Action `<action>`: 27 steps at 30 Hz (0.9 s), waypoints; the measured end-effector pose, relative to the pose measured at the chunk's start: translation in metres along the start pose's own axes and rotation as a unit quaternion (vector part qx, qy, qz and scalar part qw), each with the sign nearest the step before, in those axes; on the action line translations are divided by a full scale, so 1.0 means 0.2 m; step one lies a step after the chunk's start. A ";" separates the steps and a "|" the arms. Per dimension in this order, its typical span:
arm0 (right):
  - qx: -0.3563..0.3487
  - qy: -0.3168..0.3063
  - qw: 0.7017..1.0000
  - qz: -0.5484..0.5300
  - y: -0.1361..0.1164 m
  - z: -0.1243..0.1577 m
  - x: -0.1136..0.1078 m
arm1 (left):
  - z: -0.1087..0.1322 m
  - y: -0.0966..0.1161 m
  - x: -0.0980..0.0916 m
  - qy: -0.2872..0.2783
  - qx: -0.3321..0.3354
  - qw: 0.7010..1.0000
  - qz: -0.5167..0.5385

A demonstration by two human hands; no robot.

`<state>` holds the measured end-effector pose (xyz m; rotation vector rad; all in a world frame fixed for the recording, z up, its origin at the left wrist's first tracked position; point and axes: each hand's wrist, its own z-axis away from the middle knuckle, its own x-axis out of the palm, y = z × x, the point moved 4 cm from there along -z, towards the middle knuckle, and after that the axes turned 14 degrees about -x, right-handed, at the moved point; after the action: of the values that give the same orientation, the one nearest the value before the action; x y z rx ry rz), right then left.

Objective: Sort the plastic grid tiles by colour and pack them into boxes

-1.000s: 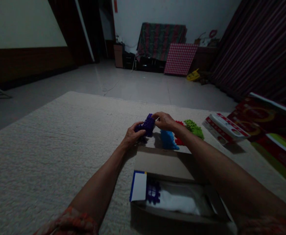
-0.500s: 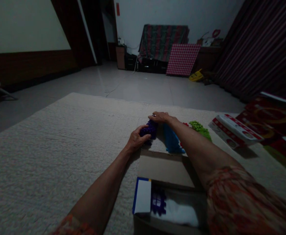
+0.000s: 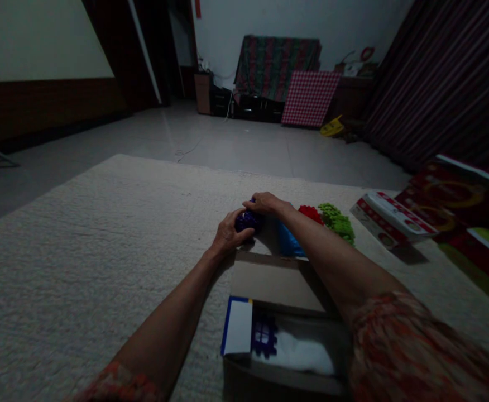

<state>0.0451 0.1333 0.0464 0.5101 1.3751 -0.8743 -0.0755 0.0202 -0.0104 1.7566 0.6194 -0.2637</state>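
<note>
Dark purple toothed plastic building pieces form a stack on the pale mat, beyond the open box. My left hand wraps the stack from the left, thumb at the near side and fingers behind. From above and the right, my right hand closes over its top end. Just right of the stack stand blue pieces, partly covered by my right forearm. Red pieces and green pieces lie beyond that forearm. In the open cardboard box are a purple window-shaped piece and white plastic wrapping.
A red and white carton sits at the mat's right side, beside larger dark red boxes. The pale mat stretches to the left. Past its far edge lies a tiled floor with a thin cord.
My right hand has moved slightly left and closer to my left hand on the purple stack. More of the red pieces shows. The whole view has shifted a little.
</note>
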 end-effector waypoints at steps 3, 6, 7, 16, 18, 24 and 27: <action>0.006 0.005 1.000 -0.006 -0.02 0.02 0.00 | 0.00 0.01 -0.01 -0.006 0.008 1.000 0.005; 0.018 0.005 1.000 -0.017 -0.02 0.03 0.01 | 0.00 0.02 -0.03 -0.012 0.014 1.000 -0.007; 0.025 0.003 0.999 -0.022 -0.02 0.03 0.02 | 0.00 0.02 -0.03 -0.013 0.013 1.000 -0.012; 0.094 -0.024 0.991 -0.095 -0.03 0.12 0.03 | 0.02 0.03 -0.08 -0.032 -0.041 0.999 0.015; 0.108 -0.024 0.987 -0.115 -0.06 0.15 0.03 | 0.02 0.03 -0.10 -0.038 -0.053 0.998 0.022; 0.127 -0.015 0.975 -0.180 -0.21 0.23 0.01 | 0.08 -0.02 -0.23 -0.047 -0.094 0.994 0.034; 0.122 -0.020 0.971 -0.203 -0.33 0.23 0.00 | 0.14 -0.06 -0.35 -0.039 -0.121 0.991 0.038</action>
<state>0.0218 0.0576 0.0654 0.3981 1.3656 -1.3918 -0.1368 -0.0227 0.0054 1.5250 0.5044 -0.1937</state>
